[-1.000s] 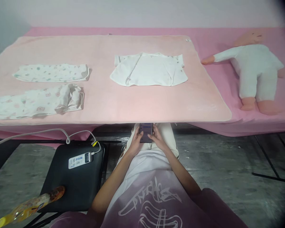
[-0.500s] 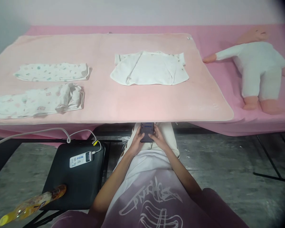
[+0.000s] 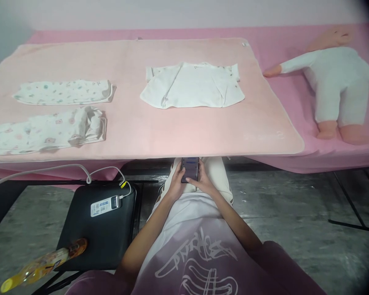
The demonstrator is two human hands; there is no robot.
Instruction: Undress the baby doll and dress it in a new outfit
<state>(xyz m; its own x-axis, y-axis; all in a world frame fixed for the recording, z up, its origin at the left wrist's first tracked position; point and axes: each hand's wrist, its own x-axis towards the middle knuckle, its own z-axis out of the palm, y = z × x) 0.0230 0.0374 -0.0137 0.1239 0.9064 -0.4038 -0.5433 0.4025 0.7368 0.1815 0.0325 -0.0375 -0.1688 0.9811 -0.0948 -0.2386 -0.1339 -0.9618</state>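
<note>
Over my lap, just below the table's front edge, a dark smartphone (image 3: 190, 169) with a lit screen is held between both hands. My left hand (image 3: 176, 182) grips its left side, the thumb over the screen. My right hand (image 3: 205, 180) wraps the right side, its thumb reaching across the lower screen. The phone's far end is partly cut off by the table edge. On the pink mat (image 3: 172, 135) beyond lies a small white baby shirt (image 3: 199, 87), spread flat with short sleeves out.
Two folded patterned baby garments (image 3: 64, 92) lie at the mat's left. A doll in white clothes (image 3: 341, 86) rests on the pink sheet (image 3: 283, 49) at right. At my left, a black stool (image 3: 104, 241) holds a white power bank (image 3: 105, 206) with a cable (image 3: 70, 166), and a drink bottle (image 3: 43, 265).
My right thumb has moved left across the lower part of the phone screen. The view has shifted slightly; the garments and doll lie as before.
</note>
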